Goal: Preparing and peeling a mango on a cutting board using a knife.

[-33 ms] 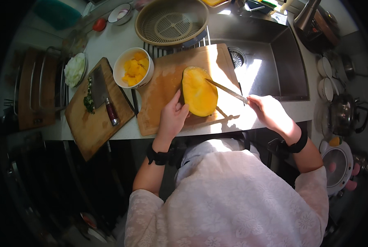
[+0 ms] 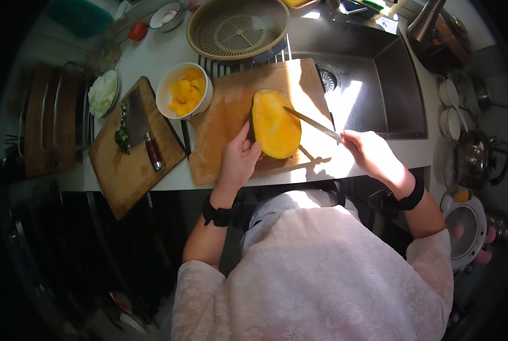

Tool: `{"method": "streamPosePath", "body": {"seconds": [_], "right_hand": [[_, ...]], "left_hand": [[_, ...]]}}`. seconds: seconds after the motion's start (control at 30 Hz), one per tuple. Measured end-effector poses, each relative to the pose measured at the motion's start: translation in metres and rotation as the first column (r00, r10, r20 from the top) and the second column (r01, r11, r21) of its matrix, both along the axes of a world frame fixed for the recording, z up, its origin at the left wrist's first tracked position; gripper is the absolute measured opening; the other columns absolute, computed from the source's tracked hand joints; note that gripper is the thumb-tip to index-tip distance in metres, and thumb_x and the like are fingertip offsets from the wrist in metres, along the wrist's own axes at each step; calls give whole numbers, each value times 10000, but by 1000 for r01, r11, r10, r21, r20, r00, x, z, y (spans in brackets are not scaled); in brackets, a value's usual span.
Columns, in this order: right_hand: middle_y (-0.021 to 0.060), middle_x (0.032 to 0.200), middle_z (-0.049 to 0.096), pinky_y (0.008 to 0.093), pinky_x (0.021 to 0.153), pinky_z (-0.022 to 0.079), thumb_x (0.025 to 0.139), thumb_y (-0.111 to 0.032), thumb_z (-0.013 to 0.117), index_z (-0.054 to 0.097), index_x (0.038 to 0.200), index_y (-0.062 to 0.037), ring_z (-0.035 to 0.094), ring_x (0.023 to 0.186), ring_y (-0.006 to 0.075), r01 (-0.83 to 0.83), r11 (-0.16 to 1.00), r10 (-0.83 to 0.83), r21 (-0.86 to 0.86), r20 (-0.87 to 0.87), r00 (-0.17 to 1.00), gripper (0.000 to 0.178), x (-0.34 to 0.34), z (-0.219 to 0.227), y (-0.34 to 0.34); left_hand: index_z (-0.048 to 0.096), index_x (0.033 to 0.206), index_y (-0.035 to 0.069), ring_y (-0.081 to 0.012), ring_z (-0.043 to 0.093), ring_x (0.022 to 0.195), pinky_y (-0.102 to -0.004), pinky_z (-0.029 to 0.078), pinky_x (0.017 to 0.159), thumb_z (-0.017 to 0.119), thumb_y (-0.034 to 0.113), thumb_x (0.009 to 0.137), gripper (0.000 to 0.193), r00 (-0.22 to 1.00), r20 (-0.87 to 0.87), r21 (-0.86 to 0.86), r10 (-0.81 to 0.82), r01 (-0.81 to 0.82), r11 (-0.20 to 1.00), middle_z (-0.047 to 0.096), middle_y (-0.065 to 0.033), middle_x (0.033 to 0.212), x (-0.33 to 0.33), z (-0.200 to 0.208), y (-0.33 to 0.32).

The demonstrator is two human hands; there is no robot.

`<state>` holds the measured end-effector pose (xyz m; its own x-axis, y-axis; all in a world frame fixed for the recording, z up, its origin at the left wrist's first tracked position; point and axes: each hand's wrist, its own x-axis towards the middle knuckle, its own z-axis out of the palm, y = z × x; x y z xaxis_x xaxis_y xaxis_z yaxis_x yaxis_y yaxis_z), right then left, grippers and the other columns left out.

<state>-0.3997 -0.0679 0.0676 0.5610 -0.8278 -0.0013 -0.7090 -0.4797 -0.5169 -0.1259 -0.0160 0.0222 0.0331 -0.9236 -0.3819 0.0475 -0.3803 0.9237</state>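
A mango half [image 2: 278, 128], yellow cut face up and dark skin along its left side, is at the middle of the wooden cutting board [image 2: 225, 108]. My left hand [image 2: 239, 159] grips its lower left side, the fingers partly hidden beneath it. In my right hand [image 2: 372, 152] is the handle end of a narrow knife [image 2: 316, 124]. Its tip touches the upper right of the yellow flesh. Left of the mango, a white bowl [image 2: 163, 94] holds yellow mango chunks [image 2: 185, 96].
On a second board [image 2: 123, 179], jutting over the counter's front edge, lie a red-handled cleaver [image 2: 154, 152] and chopped greens [image 2: 122, 141]. A plate of pale pieces [image 2: 102, 95] stands beyond. Behind are a colander [image 2: 237, 34] and tomato [image 2: 137, 31]; a sink [image 2: 400, 85] is at right.
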Motion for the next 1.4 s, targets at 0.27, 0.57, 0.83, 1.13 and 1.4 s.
{"method": "streamPosePath", "body": {"seconds": [0.27,0.57,0.83,1.13,1.4], "right_hand": [[-48,612,408,164,456,288,908,-173,461,527,978,-9,341,518,21,159,869,-306,468,258,916,190,-2,-24,2],[-60,661,468,154,417,281,810,-195,599,520,949,-64,341,491,0,94,751,-486,654,450,749,207,39,-57,0],[-58,589,430,167,387,303,848,-185,528,511,915,-92,362,424,24,2,633,-595,774,485,640,115,72,-45,-11],[-4,595,466,189,415,347,843,-66,488,498,934,-25,423,437,58,-51,650,-615,758,564,551,101,80,-61,-11],[-2,605,472,190,444,362,842,-66,459,497,959,-24,440,474,58,9,711,-562,703,560,609,130,80,-54,-7]], "left_hand": [[284,1289,-16,-160,573,921,-251,507,752,452,96,887,450,980,-197,36,35,-28,999,545,-98,1050,-7,10,-1],[320,1257,-21,-159,559,946,-273,499,784,429,31,877,399,956,-272,131,108,-75,989,524,-91,1102,-6,9,0],[421,1210,-3,-141,578,896,-265,498,749,388,162,915,339,960,-224,141,167,-137,980,566,-72,1029,4,0,-9],[431,1207,-13,-146,594,871,-261,515,702,387,155,913,341,957,-248,99,150,-129,987,568,-78,1036,1,1,-16],[448,1166,-59,-111,580,836,-221,497,695,406,97,898,313,980,-172,-29,104,-111,993,584,-66,969,-3,-8,-13]]}}
